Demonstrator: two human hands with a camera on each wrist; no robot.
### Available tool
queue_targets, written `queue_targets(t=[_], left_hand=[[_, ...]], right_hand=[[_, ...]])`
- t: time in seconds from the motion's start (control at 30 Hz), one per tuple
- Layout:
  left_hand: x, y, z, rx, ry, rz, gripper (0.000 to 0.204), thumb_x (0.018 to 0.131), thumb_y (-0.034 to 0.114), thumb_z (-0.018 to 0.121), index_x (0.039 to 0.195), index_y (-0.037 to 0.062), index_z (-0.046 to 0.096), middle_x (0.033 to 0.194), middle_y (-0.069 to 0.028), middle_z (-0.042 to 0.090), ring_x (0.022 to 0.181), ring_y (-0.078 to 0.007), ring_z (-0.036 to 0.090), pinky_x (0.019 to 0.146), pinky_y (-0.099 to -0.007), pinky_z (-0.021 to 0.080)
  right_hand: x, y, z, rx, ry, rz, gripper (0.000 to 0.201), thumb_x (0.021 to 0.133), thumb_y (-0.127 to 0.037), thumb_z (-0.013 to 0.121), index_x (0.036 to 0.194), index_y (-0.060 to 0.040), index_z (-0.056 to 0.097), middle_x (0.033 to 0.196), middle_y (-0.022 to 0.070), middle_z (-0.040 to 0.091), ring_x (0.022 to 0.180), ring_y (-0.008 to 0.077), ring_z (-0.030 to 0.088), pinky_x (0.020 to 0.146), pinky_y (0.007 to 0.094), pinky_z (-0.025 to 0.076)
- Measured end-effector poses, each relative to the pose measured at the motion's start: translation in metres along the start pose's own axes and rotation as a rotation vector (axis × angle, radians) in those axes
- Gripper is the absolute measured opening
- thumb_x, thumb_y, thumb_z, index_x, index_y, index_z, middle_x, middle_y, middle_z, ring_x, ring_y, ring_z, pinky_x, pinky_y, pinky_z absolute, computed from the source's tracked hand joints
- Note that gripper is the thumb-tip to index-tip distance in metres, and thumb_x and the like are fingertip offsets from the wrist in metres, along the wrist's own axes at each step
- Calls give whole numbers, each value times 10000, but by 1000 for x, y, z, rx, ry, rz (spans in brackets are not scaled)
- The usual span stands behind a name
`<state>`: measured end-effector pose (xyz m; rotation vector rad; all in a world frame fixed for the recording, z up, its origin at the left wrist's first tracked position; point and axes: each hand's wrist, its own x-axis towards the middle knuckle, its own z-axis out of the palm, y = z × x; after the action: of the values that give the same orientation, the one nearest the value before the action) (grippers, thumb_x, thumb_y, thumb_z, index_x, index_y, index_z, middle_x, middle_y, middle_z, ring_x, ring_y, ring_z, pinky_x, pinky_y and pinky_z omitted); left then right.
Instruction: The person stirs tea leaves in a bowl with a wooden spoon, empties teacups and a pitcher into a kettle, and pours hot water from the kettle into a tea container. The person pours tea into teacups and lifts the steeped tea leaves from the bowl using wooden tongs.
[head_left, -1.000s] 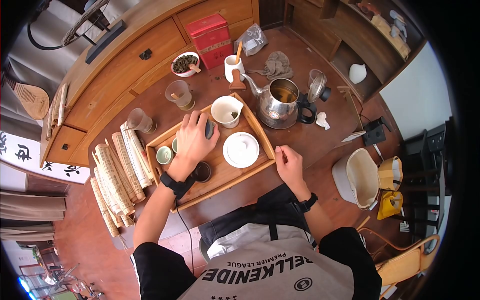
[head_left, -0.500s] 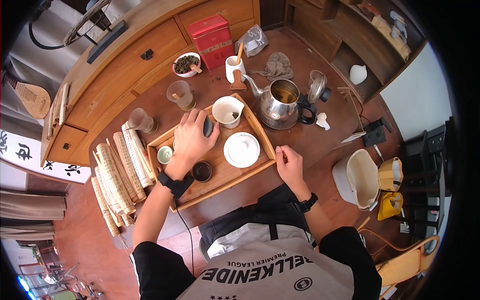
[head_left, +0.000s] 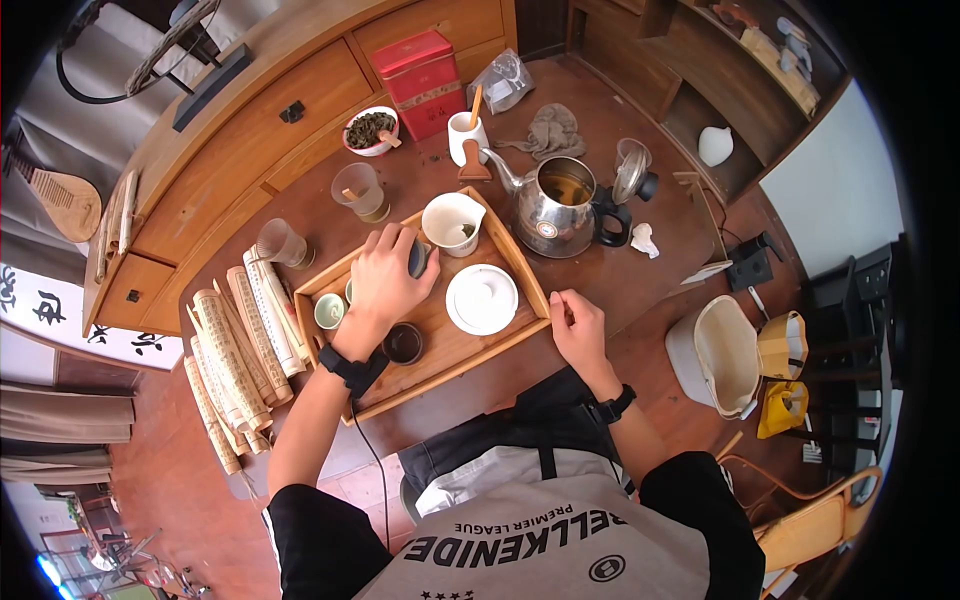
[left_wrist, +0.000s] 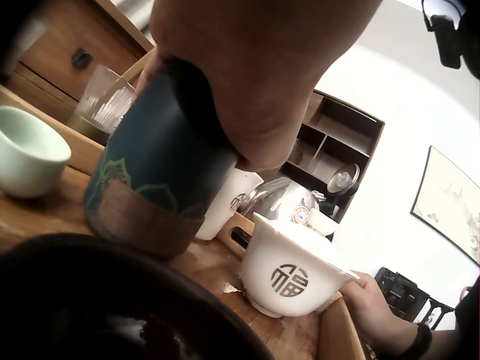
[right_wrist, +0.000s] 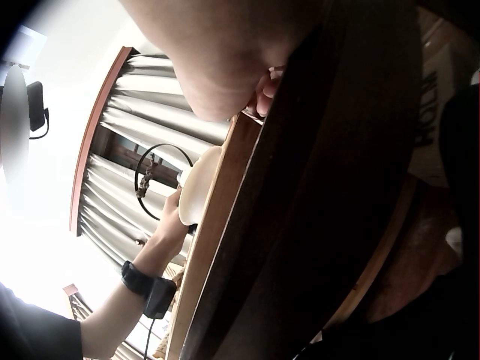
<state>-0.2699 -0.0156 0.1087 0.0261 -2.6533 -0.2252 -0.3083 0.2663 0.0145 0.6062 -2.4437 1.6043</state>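
My left hand [head_left: 388, 282] grips a dark blue cylinder [left_wrist: 161, 161] from above, over the wooden tray [head_left: 450, 358]. The cylinder has a brown band at its base and green line patterns; my hand hides its top in the left wrist view. Near it on the tray are pale green cups [head_left: 329, 310], a dark bowl-like cup [head_left: 403, 343], a white pitcher [head_left: 453, 224] with leaves inside and a white lidded gaiwan [head_left: 483, 300]. My right hand [head_left: 580, 330] rests at the tray's right corner, fingers loosely curled and holding nothing.
A steel kettle [head_left: 557, 205] stands behind the tray's right side. Clear plastic cups [head_left: 359, 190], a bowl of tea leaves [head_left: 371, 130] and a red tin [head_left: 420, 83] are at the back. Rolled scrolls [head_left: 228, 358] lie left of the tray; a bin [head_left: 710, 358] stands right.
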Motion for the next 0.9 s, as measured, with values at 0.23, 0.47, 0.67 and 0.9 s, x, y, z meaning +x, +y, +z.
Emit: queue_targets(t=[0.23,0.47,0.67,0.9], left_hand=[[0,0,1,7,-6,-3,285,819,290,723,907,36,630,914,-102,624,825,-310,638,637,-437,565],[2,-3,-3,-4,17,24,281,813,275,724,940,36,649,928,-104,636,847,-311,643,647,-442,565],[5,-2,-11,23,23,0,271,810,259,726,947,39,645,958,-110,635,865,-315,642,645,-447,565],[4,-4,-4,34,41,19,264,813,254,726,940,39,640,968,-115,630,855,-316,639,636,-439,567]], right_hand=[[0,0,0,-5,6,-1,185,958,-106,627,811,3,609,624,120,541,488,202,518,485,313,403],[0,1,0,-8,8,-4,186,958,-107,629,810,5,609,626,119,546,485,198,519,484,309,405],[0,1,1,8,19,-10,185,956,-111,634,810,1,613,624,115,549,484,194,524,485,305,411],[0,0,0,-1,12,-1,182,955,-109,633,811,0,616,630,116,555,486,196,530,483,306,409]])
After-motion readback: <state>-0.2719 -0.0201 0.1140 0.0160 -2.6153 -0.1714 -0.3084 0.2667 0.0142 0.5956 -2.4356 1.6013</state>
